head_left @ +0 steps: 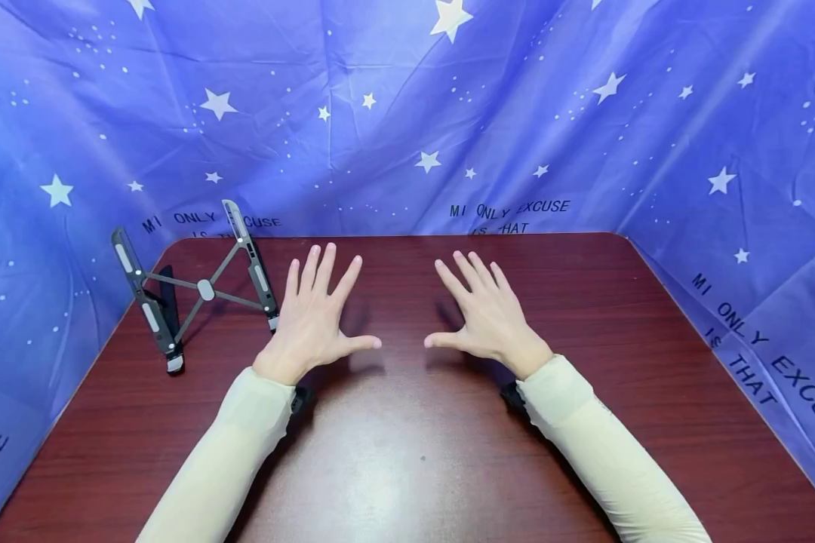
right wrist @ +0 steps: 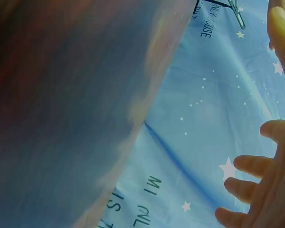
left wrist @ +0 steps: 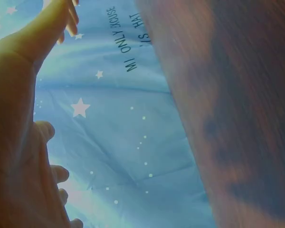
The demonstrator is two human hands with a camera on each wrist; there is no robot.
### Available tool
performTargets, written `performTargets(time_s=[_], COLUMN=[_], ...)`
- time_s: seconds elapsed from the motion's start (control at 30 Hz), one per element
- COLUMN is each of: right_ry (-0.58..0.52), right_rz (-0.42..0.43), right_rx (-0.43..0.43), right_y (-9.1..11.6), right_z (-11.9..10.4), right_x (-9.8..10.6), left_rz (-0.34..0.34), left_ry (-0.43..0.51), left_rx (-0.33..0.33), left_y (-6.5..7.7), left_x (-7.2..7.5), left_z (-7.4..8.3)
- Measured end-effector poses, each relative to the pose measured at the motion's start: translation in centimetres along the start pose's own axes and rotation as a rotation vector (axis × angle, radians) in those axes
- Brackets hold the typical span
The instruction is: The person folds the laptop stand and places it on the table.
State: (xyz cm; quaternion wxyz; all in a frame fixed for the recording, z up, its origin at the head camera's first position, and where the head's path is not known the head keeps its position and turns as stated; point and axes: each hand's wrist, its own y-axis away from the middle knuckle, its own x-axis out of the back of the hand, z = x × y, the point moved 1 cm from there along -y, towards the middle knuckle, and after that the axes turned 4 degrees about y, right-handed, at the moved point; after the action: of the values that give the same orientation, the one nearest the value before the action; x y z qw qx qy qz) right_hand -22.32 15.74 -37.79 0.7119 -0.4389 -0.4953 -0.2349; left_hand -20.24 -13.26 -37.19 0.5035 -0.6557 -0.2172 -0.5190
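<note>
Both hands hover above a dark red-brown table (head_left: 407, 422), fingers spread and palms downward, holding nothing. My left hand (head_left: 312, 317) is just right of a grey folding laptop stand (head_left: 206, 289), whose two long side bars are joined by crossed struts. From the head view I cannot tell whether the hand touches the stand's near bar. Farther right, my right hand (head_left: 492, 320) has its thumb pointing toward the left one. In the left wrist view the left hand (left wrist: 19, 118) shows straight fingers; the right hand (right wrist: 270, 171) looks the same in the right wrist view.
A blue cloth (head_left: 394, 136) with white stars and printed words hangs behind the table and along both sides. Cream sleeves (head_left: 210, 452) cover both forearms, and a dark band (head_left: 514, 396) shows under the right wrist.
</note>
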Motion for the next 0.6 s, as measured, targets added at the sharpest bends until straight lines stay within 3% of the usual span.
performTargets(time_s=[0.37,0.6], right_ry=[-0.150,-0.204], right_rz=[0.108,0.104], right_rx=[0.045,0.051], right_y=[-0.8,-1.3], right_z=[-1.1,-2.0], right_x=[0.3,0.7], left_rz=[0.121,0.157], left_ry=[0.098,0.162], left_rx=[-0.037,-0.025], left_y=[1.0,1.7], left_x=[0.8,1.6], left_z=[-1.1,-1.9])
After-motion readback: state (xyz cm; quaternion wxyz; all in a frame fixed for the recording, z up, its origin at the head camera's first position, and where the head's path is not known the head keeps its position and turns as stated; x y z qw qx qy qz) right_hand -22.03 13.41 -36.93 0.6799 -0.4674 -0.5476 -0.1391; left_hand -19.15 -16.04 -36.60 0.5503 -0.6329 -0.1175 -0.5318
